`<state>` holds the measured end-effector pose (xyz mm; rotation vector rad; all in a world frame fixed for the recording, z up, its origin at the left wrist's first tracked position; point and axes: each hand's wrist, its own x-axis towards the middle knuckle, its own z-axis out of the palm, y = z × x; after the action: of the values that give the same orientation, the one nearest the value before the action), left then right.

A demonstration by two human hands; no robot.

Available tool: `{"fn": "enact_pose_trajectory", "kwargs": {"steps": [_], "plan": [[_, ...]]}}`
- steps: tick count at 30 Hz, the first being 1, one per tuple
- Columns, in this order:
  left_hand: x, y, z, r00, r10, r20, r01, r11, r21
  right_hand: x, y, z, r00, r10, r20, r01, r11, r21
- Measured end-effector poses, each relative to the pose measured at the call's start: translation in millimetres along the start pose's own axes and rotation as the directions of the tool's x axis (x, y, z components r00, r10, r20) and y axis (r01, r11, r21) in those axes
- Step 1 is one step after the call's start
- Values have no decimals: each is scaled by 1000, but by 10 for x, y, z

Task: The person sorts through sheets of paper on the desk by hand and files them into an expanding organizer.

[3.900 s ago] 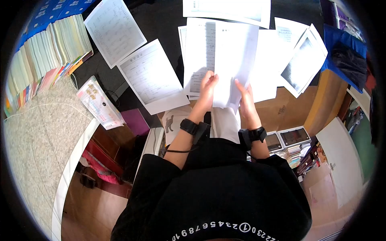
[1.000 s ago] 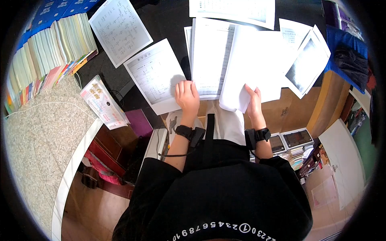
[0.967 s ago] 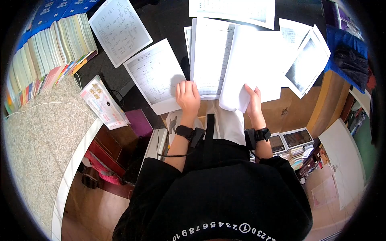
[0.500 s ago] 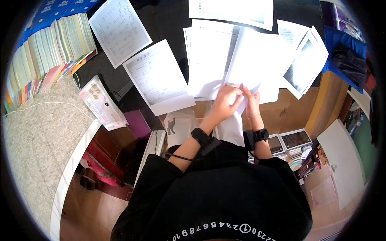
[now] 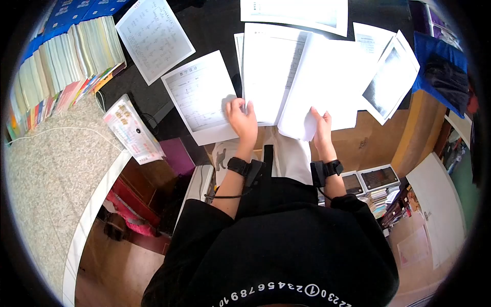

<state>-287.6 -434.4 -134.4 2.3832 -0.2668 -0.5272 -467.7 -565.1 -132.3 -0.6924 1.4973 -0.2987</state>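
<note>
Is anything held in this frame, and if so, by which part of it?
The right hand holds the white pages near their lower edge. Whether the left hand grips anything cannot be told.

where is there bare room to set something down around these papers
Roomiest is the speckled counter on the near side of the thin white cord and book row. A smaller patch of dark desk lies between the top-left sheet and central papers. The desk's middle and right are crowded with overlapping sheets.
</note>
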Motion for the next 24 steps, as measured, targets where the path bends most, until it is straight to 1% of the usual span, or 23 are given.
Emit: {"fn": "enact_pose_trajectory", "kwargs": {"steps": [1,2,3,6,8,9,10,11,12,13,14,15,16,18,19,21,22,24], "plan": [[-2,32,-14,989,133,-63,-127,988,93,-4,-3,13,1000,-3,4,3,1000,1],[-8,60,-38,957,268,-113,-244,951,193,-15,-17,29,1000,-4,11,4,1000,4],[-8,118,-76,904,402,-148,-347,890,297,-30,-44,46,1000,-6,17,6,1000,8],[-47,236,-150,872,481,-93,-435,848,303,-21,-23,31,1000,-5,25,5,1000,-4],[-177,346,-118,950,305,61,-306,952,3,-7,-8,14,999,-12,34,13,999,-30],[-260,416,-90,961,226,157,-206,969,-135,-8,-7,12,999,-19,44,21,999,-48],[-336,502,-74,937,245,250,-210,965,-158,-19,-4,11,998,-24,55,28,997,-65],[-393,596,-50,903,264,340,-213,960,-182,-11,21,-11,997,-14,73,17,999,-37],[-412,712,-33,859,370,354,-307,925,-222,11,51,-47,996,-8,93,9,1000,-9],[-437,711,44,809,428,403,-359,903,-237,31,79,-70,994,-3,111,1,1000,20],[-435,749,102,783,450,430,-369,892,-261,49,108,-93,995,-41,91,31,994,108],[-439,777,153,755,471,456,-377,881,-285,41,105,-102,995,-76,66,62,979,194],[-456,798,193,758,483,437,-383,873,-300,31,100,-116,994,-107,40,92,957,277],[-481,805,254,764,505,400,-395,858,-328,-22,53,-84,988,-153,28,135,934,331],[-492,777,260,758,509,407,-400,857,-325,-75,4,-63,985,-172,23,153,921,358],[-482,687,269,745,519,420,-418,853,-313,-151,-126,-53,982,-127,138,107,983,149],[-465,646,271,753,514,410,-414,855,-312,-145,-172,-43,976,-102,190,96,994,43],[-424,616,255,769,504,393,-403,860,-314,-80,-116,-11,971,-153,181,154,988,8]]}}
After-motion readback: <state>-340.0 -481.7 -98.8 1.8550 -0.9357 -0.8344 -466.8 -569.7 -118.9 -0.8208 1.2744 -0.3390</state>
